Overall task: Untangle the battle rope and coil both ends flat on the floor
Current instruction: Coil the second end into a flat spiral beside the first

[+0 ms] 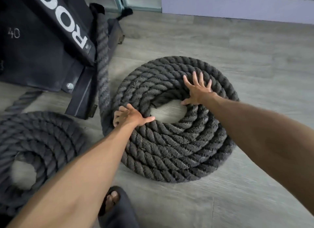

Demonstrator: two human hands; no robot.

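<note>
A thick dark grey battle rope lies in two flat coils on the wood-look floor. The right coil fills the middle, with a bare patch of floor at its centre. My right hand rests flat on its far inner turns, fingers spread. My left hand presses on the coil's left side, fingers curled over the outer turns, thumb pointing at the centre. The left coil lies at the lower left, blurred. A straight run of rope leads from the right coil up beside the black rack.
A black gym rack base with white lettering and a bolted foot stands at the upper left. A pale lilac board runs along the far wall. My foot in a dark slide sandal stands at the bottom centre.
</note>
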